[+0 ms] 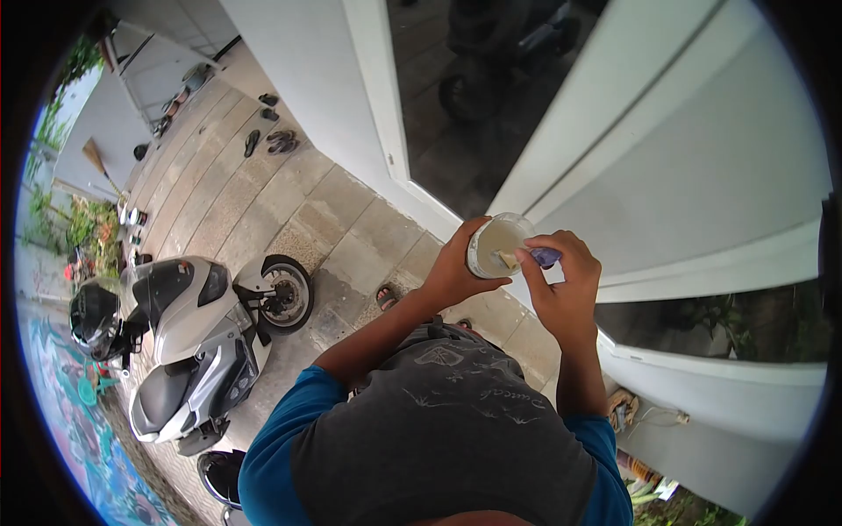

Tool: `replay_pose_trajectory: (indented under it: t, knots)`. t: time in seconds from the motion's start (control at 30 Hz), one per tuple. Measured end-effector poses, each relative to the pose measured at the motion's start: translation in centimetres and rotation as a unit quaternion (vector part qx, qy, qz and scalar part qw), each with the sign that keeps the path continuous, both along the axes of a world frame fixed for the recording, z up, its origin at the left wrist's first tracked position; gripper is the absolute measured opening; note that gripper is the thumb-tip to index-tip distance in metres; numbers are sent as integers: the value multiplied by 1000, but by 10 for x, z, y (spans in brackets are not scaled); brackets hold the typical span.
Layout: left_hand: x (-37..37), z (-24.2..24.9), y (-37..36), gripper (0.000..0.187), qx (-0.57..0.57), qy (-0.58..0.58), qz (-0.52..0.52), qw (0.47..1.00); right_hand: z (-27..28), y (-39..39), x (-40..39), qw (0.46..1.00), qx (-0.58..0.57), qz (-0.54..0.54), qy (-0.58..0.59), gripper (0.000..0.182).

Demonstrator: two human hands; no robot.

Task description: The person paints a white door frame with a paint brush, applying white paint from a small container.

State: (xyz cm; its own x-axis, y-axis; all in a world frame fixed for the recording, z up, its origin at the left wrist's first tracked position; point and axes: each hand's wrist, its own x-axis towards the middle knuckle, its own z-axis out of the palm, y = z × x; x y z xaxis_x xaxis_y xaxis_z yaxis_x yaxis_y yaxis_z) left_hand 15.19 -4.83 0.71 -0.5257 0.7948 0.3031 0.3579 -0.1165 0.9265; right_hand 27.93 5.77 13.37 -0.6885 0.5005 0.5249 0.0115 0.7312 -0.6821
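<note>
My left hand [452,276] is wrapped around a small white plastic tub [474,253] in front of my chest. Pale, whitish liquid that looks like paint shows inside it. In my right hand [563,285] is a paintbrush [545,257] with a purple handle, pinched between thumb and fingers. Its bristle end dips into the tub, tilted toward the left side. The bristle tips are partly hidden by the liquid and my thumb.
A white wall with a dark glass pane [491,96] rises right beside the tub. To the left, a white scooter [197,351] is parked on the stone paving [338,228]. Several sandals [281,142] lie farther off; a broom [95,158] leans at the far wall.
</note>
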Motion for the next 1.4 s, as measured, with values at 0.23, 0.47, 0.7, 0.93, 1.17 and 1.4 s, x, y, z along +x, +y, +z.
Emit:
replay_pose_trajectory:
  t: [0.23,0.47,0.7,0.93,1.17,1.4]
  knots:
    - [-72,3,-47,94,20,2,78,997,-3,-29,-97,997,41,70,14,15]
    - [-157,0,-97,92,9,4,136,991,-14,-64,-199,989,-24,143,33,13]
    - [-220,-17,-134,92,0,26,180,983,-29,-84,-269,978,-97,183,12,12]
    - [-268,-26,-143,93,-7,15,212,977,-23,-84,-331,967,27,254,2,13]
    - [-318,-28,-124,91,-10,-9,258,966,-30,-64,-402,957,7,290,3,15]
    - [-374,-46,-100,95,22,22,284,958,-34,-25,-455,960,-127,250,-3,13]
